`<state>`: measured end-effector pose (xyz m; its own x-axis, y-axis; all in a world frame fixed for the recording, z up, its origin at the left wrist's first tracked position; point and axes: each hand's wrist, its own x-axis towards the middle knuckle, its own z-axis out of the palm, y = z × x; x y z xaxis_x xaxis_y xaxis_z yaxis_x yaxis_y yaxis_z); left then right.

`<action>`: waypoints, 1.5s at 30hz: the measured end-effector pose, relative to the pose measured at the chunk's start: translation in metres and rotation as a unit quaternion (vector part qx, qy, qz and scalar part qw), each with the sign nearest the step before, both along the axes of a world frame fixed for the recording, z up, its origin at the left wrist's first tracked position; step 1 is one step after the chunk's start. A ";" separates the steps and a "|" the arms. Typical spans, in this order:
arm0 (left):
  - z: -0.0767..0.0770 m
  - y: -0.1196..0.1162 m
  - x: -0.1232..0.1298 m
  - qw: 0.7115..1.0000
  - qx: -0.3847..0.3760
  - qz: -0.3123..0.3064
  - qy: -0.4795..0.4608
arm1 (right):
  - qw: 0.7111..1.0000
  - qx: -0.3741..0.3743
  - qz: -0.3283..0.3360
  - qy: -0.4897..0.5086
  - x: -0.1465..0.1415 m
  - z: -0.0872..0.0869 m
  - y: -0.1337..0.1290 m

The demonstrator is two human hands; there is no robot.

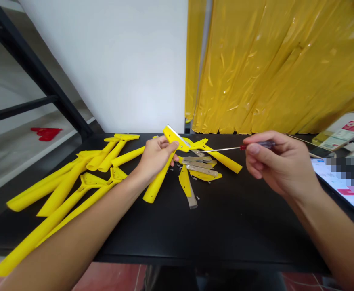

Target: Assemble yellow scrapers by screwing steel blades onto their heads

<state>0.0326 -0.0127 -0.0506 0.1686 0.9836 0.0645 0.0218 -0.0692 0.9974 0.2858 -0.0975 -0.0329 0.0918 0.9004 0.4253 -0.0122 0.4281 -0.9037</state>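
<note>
My left hand (156,157) grips a yellow plastic scraper (160,178) by its handle, holding it tilted up with a steel blade (177,136) along its wide head. My right hand (275,161) is shut on a screwdriver (257,145) with a red and dark handle. Its thin shaft points left, and the tip stops close to the scraper head without visibly touching it. Several loose steel blades (199,165) and small screws (177,169) lie on the table just beyond my hands. Many yellow scraper handles (64,190) are heaped to the left, beneath my left forearm.
Everything lies on a black table (225,226). A phone or tablet (340,184) with a pixelated patch and printed papers (343,135) sit at the right. Yellow plastic sheeting (270,68) and a white wall (104,60) rise behind; a black shelf frame (34,85) stands left.
</note>
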 end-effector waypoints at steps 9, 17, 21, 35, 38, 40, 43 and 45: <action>-0.001 0.000 0.001 1.000 0.003 -0.007 0.026 | 0.998 -0.039 0.048 0.008 0.003 -0.003 0.002; 0.000 -0.003 0.003 0.997 -0.019 -0.041 0.060 | 0.892 0.175 -0.115 -0.400 -0.006 -0.009 -0.003; 0.001 -0.003 0.002 0.996 -0.002 -0.047 0.074 | 0.823 0.178 -0.027 -0.539 -0.018 -0.025 0.001; -0.002 -0.002 0.001 0.993 0.022 -0.079 0.089 | 0.802 0.034 -0.004 -0.596 -0.048 -0.062 0.018; -0.001 -0.003 0.000 0.991 0.030 -0.092 0.091 | 0.814 0.023 -0.017 -0.580 -0.053 -0.063 0.021; -0.001 -0.002 -0.001 0.990 0.034 -0.098 0.092 | 0.825 0.022 -0.015 -0.565 -0.055 -0.063 0.023; -0.004 0.000 -0.002 0.989 0.030 -0.109 0.091 | 0.839 0.009 -0.005 -0.544 -0.057 -0.060 0.023; -0.005 0.000 -0.002 0.988 0.025 -0.116 0.094 | 0.844 -0.003 -0.001 -0.536 -0.059 -0.059 0.022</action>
<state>0.0310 -0.0123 -0.0556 0.4030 0.9133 0.0589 0.1837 -0.1438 0.9724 0.2271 -0.0759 -0.0917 -0.3412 0.9032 0.2605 0.8144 0.4224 -0.3978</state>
